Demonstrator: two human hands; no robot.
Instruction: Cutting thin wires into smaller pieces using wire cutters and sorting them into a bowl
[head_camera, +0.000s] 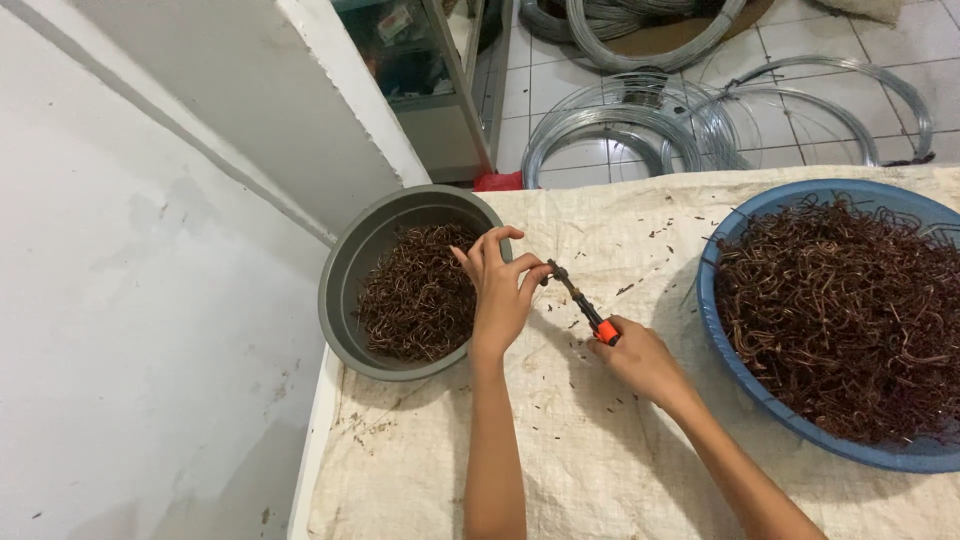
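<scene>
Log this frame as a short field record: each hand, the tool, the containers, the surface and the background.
left hand: fingertips pinched at the tip of the pliers, over the edge of the grey basin
right hand: gripping the pliers' handles
pliers: orange and black handles, tip pointing up-left
grey basin: holds short brown bent wire pieces
blue basin: heaped with longer brown wire pieces
surface: woven sack cloth
background: coils of grey wire on tiled floor

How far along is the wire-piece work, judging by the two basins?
Done: the grey basin holds a layer of brown wire pieces. In hand: the right hand holds pliers whose tip the left hand meets. Left: the blue basin remains heaped.
</scene>
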